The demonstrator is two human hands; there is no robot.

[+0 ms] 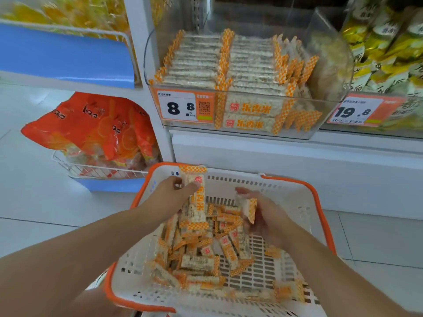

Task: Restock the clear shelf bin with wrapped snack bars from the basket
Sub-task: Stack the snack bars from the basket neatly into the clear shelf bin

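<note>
A white basket with an orange rim sits low in front of me, holding several loose snack bars in clear wrappers with orange checked ends. My left hand grips a small upright stack of bars above the basket. My right hand holds one bar just beside it. Above, the clear shelf bin holds neat rows of the same bars, with a gap at its right side.
A price tag reading 8.8 is stuck on the bin's front. Orange bags fill a wire rack at lower left. A neighbouring bin of yellow packets stands at right, tagged 19.8. A white shelf base is behind the basket.
</note>
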